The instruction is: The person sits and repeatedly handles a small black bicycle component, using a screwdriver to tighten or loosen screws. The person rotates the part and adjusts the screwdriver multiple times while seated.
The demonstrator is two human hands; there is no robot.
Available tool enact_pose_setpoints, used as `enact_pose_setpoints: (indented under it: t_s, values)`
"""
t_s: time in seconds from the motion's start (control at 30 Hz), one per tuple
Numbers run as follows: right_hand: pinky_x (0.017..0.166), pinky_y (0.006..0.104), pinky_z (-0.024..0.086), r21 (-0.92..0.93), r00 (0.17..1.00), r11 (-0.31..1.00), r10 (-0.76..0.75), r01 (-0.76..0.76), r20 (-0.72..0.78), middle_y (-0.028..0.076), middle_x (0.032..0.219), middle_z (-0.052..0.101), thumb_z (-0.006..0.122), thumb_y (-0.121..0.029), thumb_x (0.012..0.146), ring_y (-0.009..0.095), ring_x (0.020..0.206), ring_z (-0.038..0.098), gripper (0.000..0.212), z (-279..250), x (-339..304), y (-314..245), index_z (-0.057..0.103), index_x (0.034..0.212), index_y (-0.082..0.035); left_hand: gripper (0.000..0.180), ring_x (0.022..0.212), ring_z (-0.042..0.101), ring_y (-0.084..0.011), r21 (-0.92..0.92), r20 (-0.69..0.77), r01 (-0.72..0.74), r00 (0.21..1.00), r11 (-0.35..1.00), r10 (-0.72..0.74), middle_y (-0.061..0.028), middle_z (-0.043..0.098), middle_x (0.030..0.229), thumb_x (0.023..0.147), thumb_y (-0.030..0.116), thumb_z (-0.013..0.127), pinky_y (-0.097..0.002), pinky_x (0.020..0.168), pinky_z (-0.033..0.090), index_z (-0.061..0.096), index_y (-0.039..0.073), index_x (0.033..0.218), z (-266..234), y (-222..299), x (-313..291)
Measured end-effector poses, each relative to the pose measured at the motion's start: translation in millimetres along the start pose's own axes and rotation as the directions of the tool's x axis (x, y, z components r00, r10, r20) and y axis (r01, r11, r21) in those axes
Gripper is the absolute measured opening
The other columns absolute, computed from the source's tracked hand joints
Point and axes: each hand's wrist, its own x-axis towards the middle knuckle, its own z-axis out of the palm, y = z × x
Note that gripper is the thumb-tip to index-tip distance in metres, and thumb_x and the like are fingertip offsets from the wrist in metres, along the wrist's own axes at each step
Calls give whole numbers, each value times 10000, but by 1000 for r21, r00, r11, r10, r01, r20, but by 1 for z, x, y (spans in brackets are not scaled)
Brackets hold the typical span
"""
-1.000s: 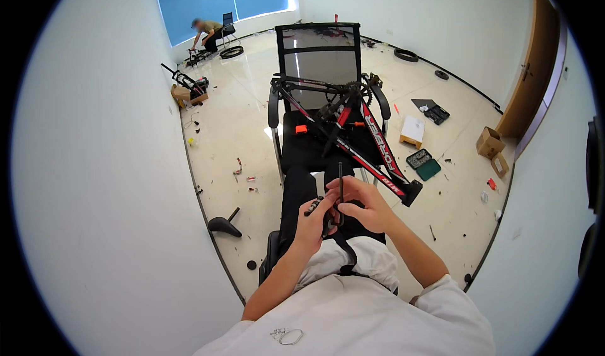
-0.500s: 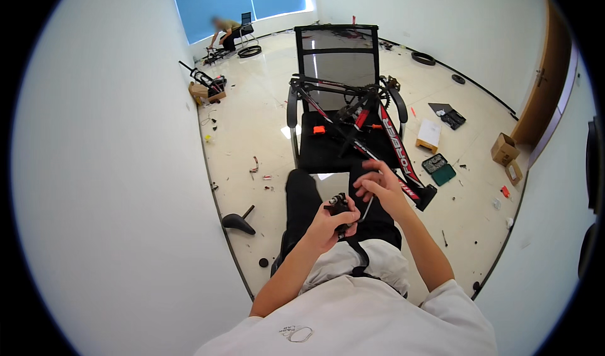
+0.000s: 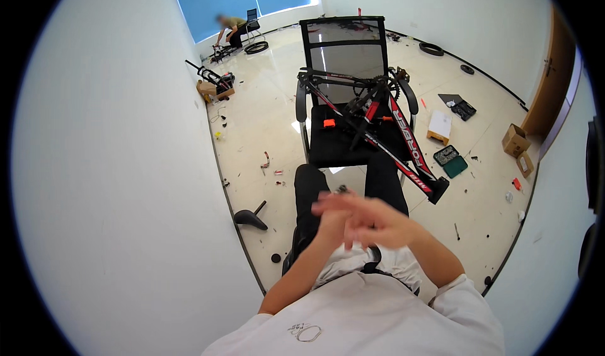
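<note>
My left hand (image 3: 332,227) is raised over my lap, closed on a small black bicycle part (image 3: 342,189); only its dark top end pokes out above the fingers. My right hand (image 3: 381,222) crosses in front of it, blurred by motion, with fingers stretched out to the left and apart. Behind these fingers, most of the part is hidden, and the silver rod seen earlier beside it does not show. Past my knees, a black and red bicycle frame (image 3: 413,143) leans across a black mesh office chair (image 3: 328,148).
An orange piece (image 3: 329,123) lies on the chair seat. Left on the floor is a bicycle saddle (image 3: 251,219); right are an open green tool case (image 3: 455,166), a white-topped box (image 3: 440,126) and cardboard boxes (image 3: 515,140). Another person (image 3: 234,29) bends over parts at the far left.
My right hand has swung down and left, from beside the left hand to in front of it. The silver rod and most of the black part have gone out of sight. The view has shifted slightly.
</note>
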Motion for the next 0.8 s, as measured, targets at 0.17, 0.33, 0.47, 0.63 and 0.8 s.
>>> enact_pose_setpoints:
  t_s: [0.17,0.33,0.47,0.63,0.8]
  values:
    - [686,297,512,-401,867,916,-185,-18,-462,119,1177,633,537,-192,928,202,781,654,389,-72,19,27,511,1271,-11,115,507,515,-153,-80,69,188,981,979,-183,-58,549,663,814,-4,634,-280,470,390,537,52,841,26,20,-10]
    - [652,342,517,-502,917,847,-47,-173,-396,119,761,688,357,-271,1001,257,681,652,445,-60,-14,130,663,848,14,130,489,497,-164,-86,-84,64,994,994,-71,-85,559,688,803,-5,615,-291,457,374,511,56,851,8,53,8]
    - [455,241,442,-6,932,940,336,-340,-134,48,768,695,438,-287,997,93,461,533,385,-13,-17,92,673,917,7,111,485,483,-149,-128,-144,10,989,992,-29,-78,545,681,807,2,609,-287,447,355,506,43,814,-18,48,16]
    - [477,242,447,-310,999,950,18,-27,-34,72,853,705,551,-255,934,97,510,573,310,-3,-1,19,638,1097,-6,97,507,493,-95,141,-130,-55,989,988,74,-15,558,669,813,45,643,-257,465,387,552,57,781,-4,22,8]
    - [725,303,514,-285,883,931,77,-230,-462,147,1130,665,570,-224,909,203,844,684,352,-51,21,13,591,1163,18,126,488,462,-97,55,5,135,991,989,-136,-12,513,631,811,37,660,-242,440,323,535,50,801,23,7,-7]
